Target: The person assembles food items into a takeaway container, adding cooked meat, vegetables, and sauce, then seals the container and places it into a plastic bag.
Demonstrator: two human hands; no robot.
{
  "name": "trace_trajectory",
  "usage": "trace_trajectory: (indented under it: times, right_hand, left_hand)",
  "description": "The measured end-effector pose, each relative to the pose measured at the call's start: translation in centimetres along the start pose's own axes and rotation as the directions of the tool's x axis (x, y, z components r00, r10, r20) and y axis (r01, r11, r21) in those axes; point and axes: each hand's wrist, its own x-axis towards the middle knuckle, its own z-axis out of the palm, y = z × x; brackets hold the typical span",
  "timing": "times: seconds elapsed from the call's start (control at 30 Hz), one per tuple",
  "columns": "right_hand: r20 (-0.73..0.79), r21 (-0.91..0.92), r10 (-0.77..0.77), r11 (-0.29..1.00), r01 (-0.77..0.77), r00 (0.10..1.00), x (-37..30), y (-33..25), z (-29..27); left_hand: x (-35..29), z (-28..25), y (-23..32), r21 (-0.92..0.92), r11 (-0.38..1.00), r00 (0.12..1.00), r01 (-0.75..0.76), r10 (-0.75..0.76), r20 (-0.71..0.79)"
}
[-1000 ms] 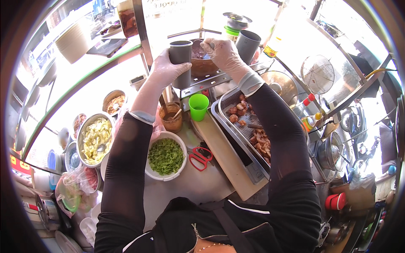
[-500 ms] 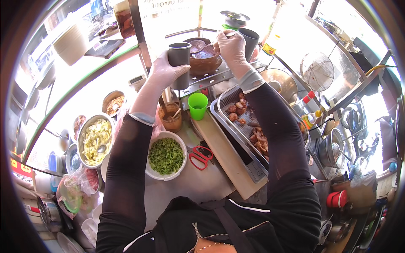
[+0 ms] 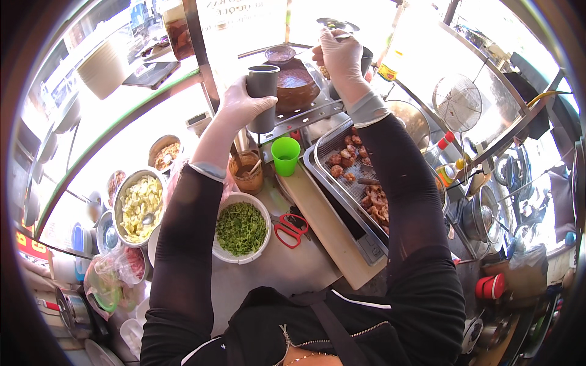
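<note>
My left hand (image 3: 247, 104), in a clear glove, is wrapped round a dark grey cup (image 3: 263, 100) held upright in front of the pot. My right hand (image 3: 342, 58), also gloved, is raised at the back right with its fingers curled. A thin dark piece shows at its top, but what it grips is mostly hidden. Behind that hand stands another dark cup (image 3: 366, 60), partly covered. Some pale bits show just below its fingers. Between the hands sits a brown pot (image 3: 296, 94) of purplish-brown liquid. At its far rim is a round ladle bowl (image 3: 280, 55) with similar contents.
Nearer stand a green cup (image 3: 285, 157), a brown sauce container (image 3: 246, 172), a white bowl (image 3: 267, 241) of chopped greens and red-handled scissors (image 3: 291, 231). A mesh tray (image 3: 317, 160) of fried pieces lies right; a bowl (image 3: 162, 189) of sliced pale vegetables, left. Metal posts frame the stall.
My right hand has moved up and right, away from the ladle, which now rests at the pot's far side. The left hand and its cup have barely shifted.
</note>
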Motion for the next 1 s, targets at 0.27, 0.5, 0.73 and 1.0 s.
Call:
trace_trajectory:
  times: [0.27, 0.5, 0.73, 1.0]
  right_hand:
    - [0.098, 0.021, -0.135, 0.991, 0.134, 0.986, 0.5, -3.6, -0.8]
    - [0.233, -0.153, -0.35, 0.908, 0.39, 0.907, -2.2, -4.3, -1.3]
    - [0.205, -0.17, -0.388, 0.89, 0.423, 0.898, -2.6, -3.9, -1.8]
    - [0.022, 0.271, 0.051, 0.961, -0.055, 0.998, 0.0, -2.2, -3.0]
  left_hand:
    - [1.5, 0.6, 0.0, 0.101, 0.995, 0.999, -0.018, 0.022, -0.036]
    - [2.1, 1.1, 0.1, 0.126, 0.992, 1.0, 0.004, -0.001, -0.023]
    - [2.1, 1.5, 0.0, 0.121, 0.992, 1.0, 0.024, -0.021, -0.021]
    - [2.1, 2.0, 0.0, 0.102, 0.995, 0.997, -0.003, 0.011, -0.074]
